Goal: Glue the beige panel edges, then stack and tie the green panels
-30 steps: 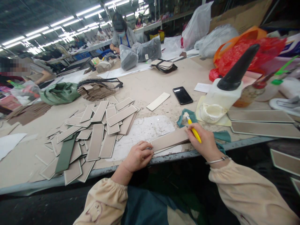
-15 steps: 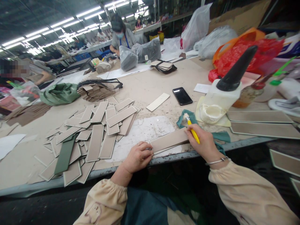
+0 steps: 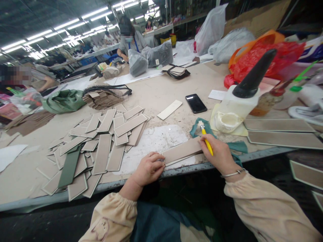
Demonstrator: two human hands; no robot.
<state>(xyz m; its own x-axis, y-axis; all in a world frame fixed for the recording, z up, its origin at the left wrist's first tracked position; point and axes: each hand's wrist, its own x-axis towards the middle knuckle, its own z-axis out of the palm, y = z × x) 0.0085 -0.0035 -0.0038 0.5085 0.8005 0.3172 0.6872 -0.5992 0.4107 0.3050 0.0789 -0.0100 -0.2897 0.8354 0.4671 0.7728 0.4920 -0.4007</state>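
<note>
**Beige rectangular strip [image 3: 181, 151] held at both ends near the front edge of the desk [image 3: 161, 90]**

The beige strip, a flat piece with a paler border, lies on a scuffed white work sheet [image 3: 156, 137] close to the desk's front edge. Its long axis runs left to right and climbs slightly away from the person toward the right.

The left hand [image 3: 148, 168] is at the lower left end, fingers curled shut over that end and holding it down. The right hand [image 3: 219, 154] rests against the upper right end. It is closed around a yellow-handled brush [image 3: 207, 141], whose white bristle tip points away from the person, just past the strip's far right corner.

The strip therefore lies between the two hands, to the right of the left hand and to the left of the right hand. Both touch it, so neither is nearer.

A crumpled teal cloth [image 3: 237, 146] lies under and beyond the right hand. Just behind the brush tip stands a white glue bottle with a black cone cap [image 3: 239, 104], and a black phone [image 3: 196, 103] lies farther back. Left of the left hand is a loose heap of matching beige strips [image 3: 101, 144], with one green strip [image 3: 67, 168] among them.
</note>
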